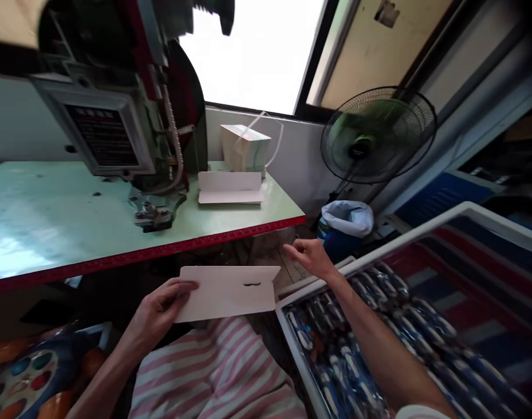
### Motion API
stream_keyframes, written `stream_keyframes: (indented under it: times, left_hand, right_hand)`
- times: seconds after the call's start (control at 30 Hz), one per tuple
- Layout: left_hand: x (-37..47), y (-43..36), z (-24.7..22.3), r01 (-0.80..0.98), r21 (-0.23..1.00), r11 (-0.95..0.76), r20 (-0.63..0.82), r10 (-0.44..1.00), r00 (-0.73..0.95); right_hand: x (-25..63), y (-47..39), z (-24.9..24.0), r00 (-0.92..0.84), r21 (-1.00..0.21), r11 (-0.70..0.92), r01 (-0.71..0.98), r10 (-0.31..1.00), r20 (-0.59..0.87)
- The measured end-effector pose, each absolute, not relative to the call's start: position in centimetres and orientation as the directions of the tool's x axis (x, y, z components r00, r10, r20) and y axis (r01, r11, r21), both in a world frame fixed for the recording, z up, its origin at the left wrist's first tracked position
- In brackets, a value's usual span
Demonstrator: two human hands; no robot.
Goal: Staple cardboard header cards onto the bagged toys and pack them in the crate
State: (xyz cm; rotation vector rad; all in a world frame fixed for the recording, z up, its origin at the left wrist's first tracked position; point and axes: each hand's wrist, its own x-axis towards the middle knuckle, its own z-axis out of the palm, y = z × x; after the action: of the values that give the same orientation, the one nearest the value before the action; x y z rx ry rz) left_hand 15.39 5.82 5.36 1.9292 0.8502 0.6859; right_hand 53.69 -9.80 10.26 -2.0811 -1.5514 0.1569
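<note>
My left hand pinches the left end of a white cardboard card, thumb on top. The card has a hanger slot and a folded edge at its right end, and it is held over my lap. My right hand is raised just beyond the card's right end, apart from it. Its fingers are curled closed, and nothing shows in them. Below my right forearm stands a white-rimmed crate with rows of blue-and-white items in clear wrap.
A stapling or riveting machine stands on a green table with a red edge. A folded white card and a box lie beside it. Right of the table are a fan and a lined bin. Colourful toys sit lower left.
</note>
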Motion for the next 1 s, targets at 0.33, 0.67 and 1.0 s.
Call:
stream_keyframes:
  times: [0.33,0.67,1.0]
  left_hand:
    - [13.6,5.1,-0.2,0.35,0.932,-0.089,-0.176,0.734,0.656]
    - [13.6,4.8,-2.5,0.323,0.942,-0.089,-0.141,0.769,0.624]
    - [18.5,0.0,-3.2,0.374,0.747,-0.55,0.137,0.677,0.723]
  right_hand:
    - [52.6,-23.7,-6.7,0.549,-0.285,-0.639,0.715,0.765,-0.337]
    - [51.3,-23.0,-10.1,0.645,-0.587,-0.646,0.488,0.72,-0.257]
    - [47.4,-17.8,4.9,0.655,-0.958,-0.091,-0.272,0.712,-0.253]
